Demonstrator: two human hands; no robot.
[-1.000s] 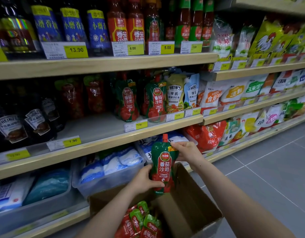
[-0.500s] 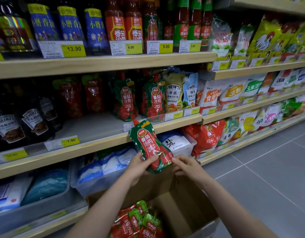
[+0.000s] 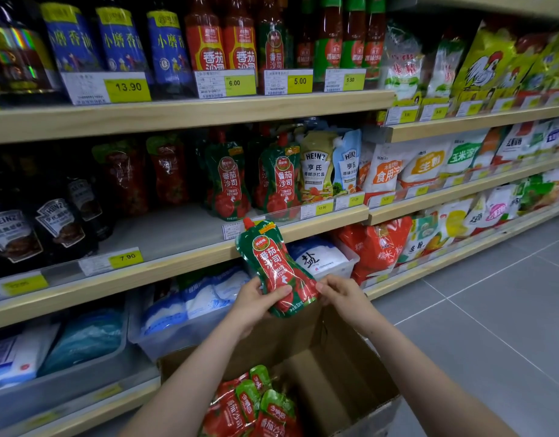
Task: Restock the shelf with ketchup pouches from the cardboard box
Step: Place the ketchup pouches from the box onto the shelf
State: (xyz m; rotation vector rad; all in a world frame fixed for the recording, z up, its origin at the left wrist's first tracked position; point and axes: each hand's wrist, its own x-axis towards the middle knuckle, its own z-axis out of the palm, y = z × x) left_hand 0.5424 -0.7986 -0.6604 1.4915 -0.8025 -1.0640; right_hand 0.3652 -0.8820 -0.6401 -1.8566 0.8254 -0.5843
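Note:
A green and red ketchup pouch (image 3: 273, 266) with a red cap is tilted to the left in front of the middle shelf (image 3: 177, 234). My left hand (image 3: 256, 302) grips its lower left side, thumb across the front. My right hand (image 3: 341, 294) pinches its lower right corner. Below my arms stands the open cardboard box (image 3: 341, 373) with several more ketchup pouches (image 3: 256, 408) in its left part. Two matching pouches (image 3: 227, 184) stand upright on the middle shelf next to a bare stretch of shelf.
Dark Heinz bottles (image 3: 54, 222) stand left on the middle shelf, Heinz dressing pouches (image 3: 319, 165) right of the ketchup. Bottles fill the top shelf (image 3: 190, 111). Salt bags in bins (image 3: 202, 301) sit on the lower shelf. Grey tiled floor (image 3: 492, 310) lies to the right.
The pouch was lifted out of the box and tipped from upright to leaning left. My right hand slid from its top down to its lower right corner. The view came closer to the shelf.

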